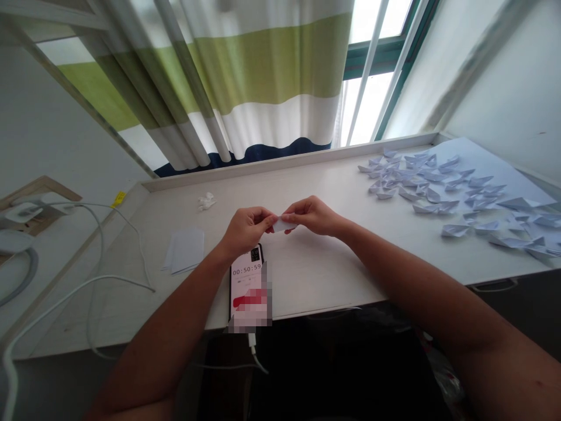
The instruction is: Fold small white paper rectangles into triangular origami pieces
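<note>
A small folded piece of white paper (284,224) is held between both hands, above the middle of the white desk (315,280). My left hand (249,229) pinches its left side with thumb and fingers. On the other side, my right hand (313,216) grips it the same way, thumb on top. The fingers hide part of the folds. Just below my left hand lies a phone (248,286) showing a timer. Many folded paper boats (427,181) are spread over the right part of the desk.
A stack of white paper sheets (186,251) lies left of the phone. Behind it sits a crumpled white tissue (205,202). White cables (125,283) cross the left side, and a charging plug (252,342) hangs from the phone. A curtain (272,70) covers the window behind.
</note>
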Tool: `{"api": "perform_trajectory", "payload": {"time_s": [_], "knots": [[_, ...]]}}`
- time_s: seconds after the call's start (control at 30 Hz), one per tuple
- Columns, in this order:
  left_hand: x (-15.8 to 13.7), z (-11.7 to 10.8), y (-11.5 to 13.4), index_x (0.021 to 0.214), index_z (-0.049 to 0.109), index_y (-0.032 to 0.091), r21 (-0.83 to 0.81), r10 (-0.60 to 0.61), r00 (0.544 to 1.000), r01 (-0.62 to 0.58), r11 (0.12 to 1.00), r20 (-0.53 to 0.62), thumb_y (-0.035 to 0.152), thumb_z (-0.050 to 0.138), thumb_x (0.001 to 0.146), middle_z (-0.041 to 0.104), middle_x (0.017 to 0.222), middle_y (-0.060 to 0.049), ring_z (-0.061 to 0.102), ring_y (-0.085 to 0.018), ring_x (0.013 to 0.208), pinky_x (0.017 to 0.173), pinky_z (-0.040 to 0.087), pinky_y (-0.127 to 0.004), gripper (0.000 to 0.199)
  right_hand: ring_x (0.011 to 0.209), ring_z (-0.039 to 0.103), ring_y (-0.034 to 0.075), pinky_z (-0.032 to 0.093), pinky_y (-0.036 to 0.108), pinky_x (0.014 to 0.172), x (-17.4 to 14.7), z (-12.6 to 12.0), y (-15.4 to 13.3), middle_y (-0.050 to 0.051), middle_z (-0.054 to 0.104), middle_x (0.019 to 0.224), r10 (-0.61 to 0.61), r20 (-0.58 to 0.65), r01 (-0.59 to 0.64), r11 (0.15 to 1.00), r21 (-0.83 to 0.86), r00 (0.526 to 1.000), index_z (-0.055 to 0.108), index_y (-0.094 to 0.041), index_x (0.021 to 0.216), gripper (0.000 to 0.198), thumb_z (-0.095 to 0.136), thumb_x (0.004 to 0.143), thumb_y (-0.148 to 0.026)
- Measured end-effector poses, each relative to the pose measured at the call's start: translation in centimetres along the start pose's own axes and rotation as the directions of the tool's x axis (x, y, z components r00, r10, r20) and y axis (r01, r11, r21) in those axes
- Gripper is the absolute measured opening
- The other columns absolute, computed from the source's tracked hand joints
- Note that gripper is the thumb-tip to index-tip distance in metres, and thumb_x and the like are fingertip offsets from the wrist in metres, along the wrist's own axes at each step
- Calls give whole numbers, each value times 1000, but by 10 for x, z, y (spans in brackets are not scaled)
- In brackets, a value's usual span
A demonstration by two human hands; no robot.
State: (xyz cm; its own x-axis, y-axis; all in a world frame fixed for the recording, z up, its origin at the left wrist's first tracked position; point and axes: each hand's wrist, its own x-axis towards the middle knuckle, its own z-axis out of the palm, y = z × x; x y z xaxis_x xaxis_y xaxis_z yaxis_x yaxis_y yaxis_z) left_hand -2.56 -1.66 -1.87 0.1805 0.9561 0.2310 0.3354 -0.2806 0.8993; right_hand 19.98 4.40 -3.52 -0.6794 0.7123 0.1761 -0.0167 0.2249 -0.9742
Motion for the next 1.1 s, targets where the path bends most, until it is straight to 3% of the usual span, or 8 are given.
{"api": "perform_trajectory", "payload": {"time_s": [0.1,0.2,0.4,0.53,0.63,0.73,0.83,1.1], "knots": [[-1,-2,4,80,81,16,51,7,1000,-7,999,-1,51,82,89,78,72,-7,70,-18,68,70,57,-32,36,80,81,20,65,33,77,-1,-1,-2,9,84,86,7,-10,-7,999,-40,1000,83,-12,91,43,82,92,-55],[-1,-2,4,83,81,15,-12,-3,1000,3,1000,-7,55,82,89,79,74,-8,71,-18,68,68,58,-32,41,78,80,20,64,32,72,-1,1,-4,10,83,83,-48,-57,43,996,-78,997,82,-13,89,45,81,93,-58],[1,2,-5,95,82,15,-141,-14,999,7,990,-48,57,87,86,83,85,-11,77,-22,77,66,59,-32,43,75,78,20,66,34,70,1,8,-1,8,81,82,-117,-221,127,991,34,968,82,-14,91,54,84,85,-67],[2,2,-5,90,81,15,-125,-15,998,7,992,-62,55,86,87,81,79,-9,76,-22,74,68,59,-33,40,77,75,18,64,33,73,1,6,0,9,82,84,-75,-159,80,997,22,984,82,-14,87,46,87,85,-60],[1,0,-1,88,81,16,-60,11,1000,-11,998,1,52,82,91,80,76,-8,76,-21,73,71,58,-33,36,73,71,16,58,30,68,0,3,0,7,79,78,-47,-94,45,999,-30,994,81,-14,81,38,85,87,-52],[0,-1,2,86,81,17,-29,27,997,-25,999,78,49,82,91,80,78,-8,76,-21,75,72,58,-33,33,72,67,15,53,29,66,-1,3,0,5,78,79,-75,-77,71,996,-50,994,81,-16,83,33,83,88,-48],[-1,1,0,86,80,17,-50,20,997,-17,999,70,51,84,88,79,79,-8,75,-20,73,70,57,-32,34,73,66,15,51,29,67,0,5,1,5,77,81,-91,-84,87,995,-54,992,80,-16,85,30,83,88,-45],[-3,2,1,87,82,19,59,42,996,-47,997,81,52,82,90,78,76,-6,70,-18,71,71,55,-32,34,71,66,16,49,28,63,-2,11,3,5,76,80,-61,-27,61,998,-2,998,71,-17,86,35,80,91,-51]]}}
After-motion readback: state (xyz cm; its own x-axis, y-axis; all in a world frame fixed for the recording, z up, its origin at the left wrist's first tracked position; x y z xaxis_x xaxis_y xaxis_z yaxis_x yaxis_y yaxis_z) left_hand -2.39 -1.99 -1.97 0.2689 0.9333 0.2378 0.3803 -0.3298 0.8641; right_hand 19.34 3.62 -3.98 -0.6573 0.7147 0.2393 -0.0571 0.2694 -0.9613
